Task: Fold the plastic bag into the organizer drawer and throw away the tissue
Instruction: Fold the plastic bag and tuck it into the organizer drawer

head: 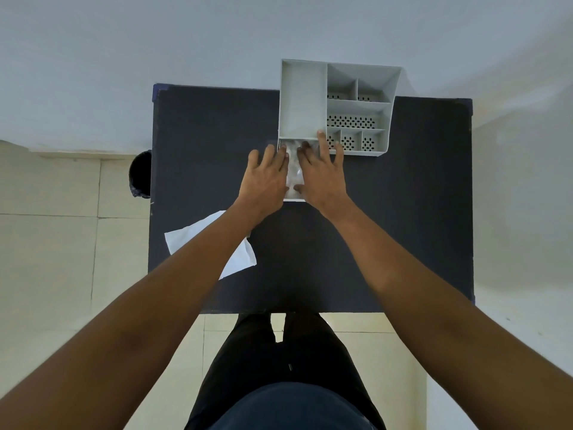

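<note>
A grey desk organizer (302,100) stands at the far middle of the dark table (403,212). Its white drawer (293,199) is pulled out toward me. The clear plastic bag (294,169) lies crumpled inside the drawer. My left hand (266,178) and my right hand (322,175) rest flat over the drawer, fingers spread, pressing on the bag from both sides. Most of the bag and drawer is hidden under my hands. A white tissue (238,259) lies flat on the table near the left, partly under my left forearm.
A black bin (141,175) stands on the tiled floor just off the table's left edge. The organizer's right part has several small perforated compartments (350,121). A pale wall runs behind the table. My legs are at the near edge.
</note>
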